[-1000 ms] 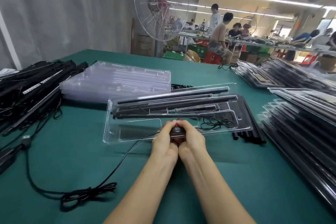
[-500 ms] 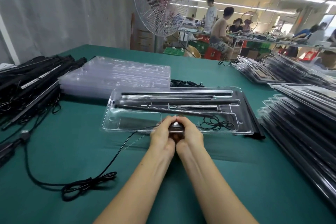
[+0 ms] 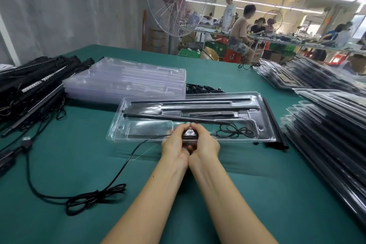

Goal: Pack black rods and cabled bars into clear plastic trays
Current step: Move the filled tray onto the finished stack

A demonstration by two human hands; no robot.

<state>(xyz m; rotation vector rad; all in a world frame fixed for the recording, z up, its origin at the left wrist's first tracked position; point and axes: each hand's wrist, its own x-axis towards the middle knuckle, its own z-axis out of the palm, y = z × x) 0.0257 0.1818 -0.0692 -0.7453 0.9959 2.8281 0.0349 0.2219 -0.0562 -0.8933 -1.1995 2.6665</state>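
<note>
1. We took the clear plastic tray [image 3: 116,125] as our landmark. It lay flat on the green tabletop [image 3: 59,168] with its long side running across the view.
2. At the middle of the tray's near rim the left hand [image 3: 174,145] and the right hand [image 3: 207,144] met, their heels pressed together.
3. The fingers of both hands were curled round a small dark block [image 3: 190,133], pinching it between them right at that rim. We could not tell whether the block touched the tray.
4. A thin black cable [image 3: 97,193] ran from the block out past the tray's near left side. It gathered into a loose bundle on the tabletop, well apart from the tray.
5. Inside the tray, black rods [image 3: 188,100] lay lengthwise in the far slots.
6. A long black bar [image 3: 178,118] lay slightly slanted across the tray's middle, and a coil of thin wire [image 3: 233,132] sat in its near right compartment.
7. Behind the tray to the left stood a stack of empty clear trays [image 3: 126,79], and farther left a heap of black cabled bars [image 3: 33,85].
8. Loose black rods [image 3: 276,127] lay against the tray's right end, and stacks of filled trays [image 3: 326,125] rose beyond them.
9. Far behind the tray stood a large wire-guarded fan [image 3: 176,0], and people [image 3: 239,31] were at other benches.
</note>
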